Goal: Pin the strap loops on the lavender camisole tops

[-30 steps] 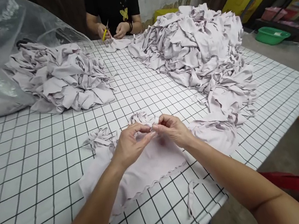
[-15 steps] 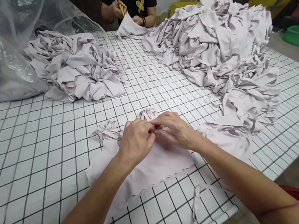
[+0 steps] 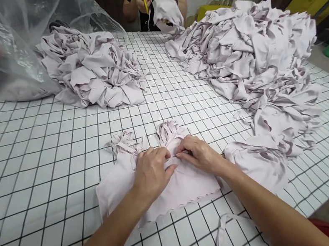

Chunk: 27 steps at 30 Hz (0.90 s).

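Note:
A pale pink fabric piece (image 3: 190,182) with a wavy lower edge lies flat on the table in front of me. My left hand (image 3: 153,169) is on its upper part, thumb and fingers closed on the cloth. Close beside it, my right hand (image 3: 197,154) pinches the same piece between thumb and forefinger. Just beyond my fingers are two gathered, ruffled bunches of the same cloth, a left bunch (image 3: 125,142) and a right bunch (image 3: 170,131). A narrow fabric strip (image 3: 222,231) curls near the table's front edge.
The table (image 3: 47,160) has a white cover with black grid lines. A large garment heap (image 3: 246,45) runs down the right side, with a loose fabric piece (image 3: 257,161) by my right forearm. Another heap (image 3: 94,67) sits by a clear plastic bag (image 3: 12,52). Opposite, a person holds yellow-handled scissors (image 3: 145,2).
My hands have drawn slightly apart and the right ruffled bunch shows more. The person opposite has lifted their cloth piece. The view has shifted a little.

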Each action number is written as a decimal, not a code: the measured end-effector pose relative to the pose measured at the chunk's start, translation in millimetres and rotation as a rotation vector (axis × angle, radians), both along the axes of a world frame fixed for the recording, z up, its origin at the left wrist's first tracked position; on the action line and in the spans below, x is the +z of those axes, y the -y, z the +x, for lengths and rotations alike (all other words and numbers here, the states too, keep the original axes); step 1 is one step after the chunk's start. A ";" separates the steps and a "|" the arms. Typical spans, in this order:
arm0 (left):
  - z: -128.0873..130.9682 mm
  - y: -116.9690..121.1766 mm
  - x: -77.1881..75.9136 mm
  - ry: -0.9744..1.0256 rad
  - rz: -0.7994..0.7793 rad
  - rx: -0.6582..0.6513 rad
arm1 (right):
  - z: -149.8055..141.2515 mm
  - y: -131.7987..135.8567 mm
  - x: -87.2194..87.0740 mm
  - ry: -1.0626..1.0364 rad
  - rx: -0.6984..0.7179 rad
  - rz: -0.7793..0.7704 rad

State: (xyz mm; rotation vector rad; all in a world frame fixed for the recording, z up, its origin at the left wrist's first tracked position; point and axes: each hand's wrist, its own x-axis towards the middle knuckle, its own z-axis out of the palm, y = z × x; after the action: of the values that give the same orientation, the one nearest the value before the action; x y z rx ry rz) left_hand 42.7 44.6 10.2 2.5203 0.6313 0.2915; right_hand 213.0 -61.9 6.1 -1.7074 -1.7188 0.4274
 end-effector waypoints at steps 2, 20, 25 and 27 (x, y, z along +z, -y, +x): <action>-0.5 2.1 -3.0 0.024 -0.043 0.028 | 1.8 0.9 -2.4 0.014 0.009 -0.011; 2.8 9.2 -15.3 0.167 -0.079 0.034 | -10.1 3.3 -2.5 -0.117 0.021 -0.004; 3.8 8.8 -14.0 0.163 -0.129 0.024 | -10.3 5.1 -0.6 -0.130 0.029 -0.027; 4.1 8.6 -12.4 0.153 -0.134 0.023 | -11.2 4.8 0.6 -0.134 0.025 -0.030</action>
State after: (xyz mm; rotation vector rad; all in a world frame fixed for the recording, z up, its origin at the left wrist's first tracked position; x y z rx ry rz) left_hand 46.8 36.1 -2.2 2.3382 0.5990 0.4311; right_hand 201.8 -66.7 6.7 -1.6408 -1.6464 0.5690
